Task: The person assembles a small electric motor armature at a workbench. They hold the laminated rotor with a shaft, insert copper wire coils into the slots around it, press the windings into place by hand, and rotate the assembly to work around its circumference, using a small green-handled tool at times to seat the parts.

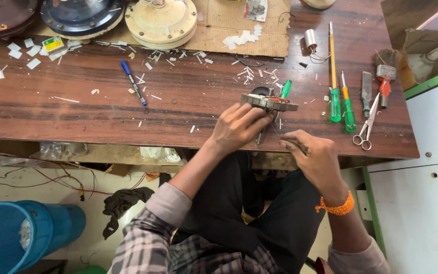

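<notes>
Grip: left hand (236, 127) closes round the near edge of a round fan stator (268, 102), holding it tilted at the table's front edge; right hand (316, 157) pinches a thin dark tool or wire (295, 144) between fingertips, just right of and below the stator
Wooden table (102, 109): the stator sits only partly over its surface, so if the left hand loosens, the piece would likely tip toward the person's lap
Fan housings (160, 20): cream, blue and dark ones lie far behind the grip, well apart; no likely trouble from them
Cardboard sheet (239, 40): behind the grip, under paper scraps; a sweep of the arm could scatter them
Stator windings: copper shows inside the ring; a slip of the thin tool could nick the wire, judged from how close the tip sits
Green-handled tool (285, 89): touching or just behind the stator; whether it is wedged in cannot be told, and it may roll off if the stator shifts
Screwdrivers (341, 104): right of the grip, with scissors (366, 129) near the table edge; the right elbow could knock the scissors down
Blue pen (133, 81): well left of the grip, harmless
Paper bits (247, 73): scattered behind the grip; small pieces could catch in the windings
</notes>
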The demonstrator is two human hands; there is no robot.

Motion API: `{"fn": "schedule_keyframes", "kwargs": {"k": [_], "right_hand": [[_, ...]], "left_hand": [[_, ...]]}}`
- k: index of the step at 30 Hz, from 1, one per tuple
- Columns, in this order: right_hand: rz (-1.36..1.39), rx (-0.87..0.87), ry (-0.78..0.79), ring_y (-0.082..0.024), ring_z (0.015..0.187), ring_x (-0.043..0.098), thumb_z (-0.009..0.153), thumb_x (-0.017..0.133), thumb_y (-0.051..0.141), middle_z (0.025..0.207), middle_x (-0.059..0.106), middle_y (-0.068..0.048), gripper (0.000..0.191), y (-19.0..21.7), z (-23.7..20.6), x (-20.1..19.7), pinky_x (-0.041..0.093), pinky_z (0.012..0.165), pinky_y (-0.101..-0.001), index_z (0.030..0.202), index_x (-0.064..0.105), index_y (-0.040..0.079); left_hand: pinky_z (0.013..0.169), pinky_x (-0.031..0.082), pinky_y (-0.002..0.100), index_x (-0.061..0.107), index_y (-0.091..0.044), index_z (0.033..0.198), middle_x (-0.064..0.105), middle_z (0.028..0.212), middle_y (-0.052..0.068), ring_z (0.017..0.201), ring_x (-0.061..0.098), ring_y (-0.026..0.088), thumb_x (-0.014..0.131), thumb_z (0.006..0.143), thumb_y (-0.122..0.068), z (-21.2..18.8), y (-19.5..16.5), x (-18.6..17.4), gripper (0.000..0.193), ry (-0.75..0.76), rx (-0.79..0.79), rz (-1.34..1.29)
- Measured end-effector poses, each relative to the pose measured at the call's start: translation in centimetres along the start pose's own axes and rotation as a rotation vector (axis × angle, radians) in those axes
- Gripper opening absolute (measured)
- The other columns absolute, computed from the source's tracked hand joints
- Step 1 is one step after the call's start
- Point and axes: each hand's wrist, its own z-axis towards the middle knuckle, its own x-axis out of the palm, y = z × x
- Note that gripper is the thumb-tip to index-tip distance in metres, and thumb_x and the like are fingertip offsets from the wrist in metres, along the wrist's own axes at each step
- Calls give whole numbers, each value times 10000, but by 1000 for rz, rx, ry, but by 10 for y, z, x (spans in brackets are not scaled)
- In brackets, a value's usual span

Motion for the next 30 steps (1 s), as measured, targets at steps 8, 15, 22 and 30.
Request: {"fn": "schedule_keyframes", "kwargs": {"k": [8, 15, 22, 30], "right_hand": [[-159, -143, -7, -272, 666, 688, 961, 774, 222, 804, 710, -131, 159, 11, 38, -7, 500, 595, -360, 994, 720, 75], [-150, -48, 79, -261, 576, 658, 960, 783, 256, 703, 685, -171, 216, 2, 95, 5, 473, 576, -389, 996, 765, 43], [-10, 182, 254, -106, 632, 659, 946, 759, 258, 716, 725, -103, 248, -14, 122, 9, 509, 575, -340, 976, 754, 12], [-34, 242, 203, -136, 687, 640, 962, 750, 238, 823, 750, -110, 250, -45, 118, 3, 500, 624, -330, 1028, 740, -3]], "left_hand": [[628, 517, 314, 743, -111, 994, 639, 906, 33, 697, 663, 184, 797, 892, -113, 2, -34, 15, 116, -224, -598, -414], [552, 402, 252, 764, -10, 917, 604, 757, 16, 607, 527, 75, 816, 870, -60, 0, -41, 30, 86, -333, -946, -717], [464, 344, 220, 718, -20, 863, 624, 667, -26, 511, 476, 24, 781, 903, -109, -4, -41, 44, 116, -449, -1290, -1372], [447, 318, 233, 654, -25, 811, 561, 618, -29, 493, 448, 45, 819, 906, -127, 4, -41, 55, 216, -475, -1497, -1464]]}}
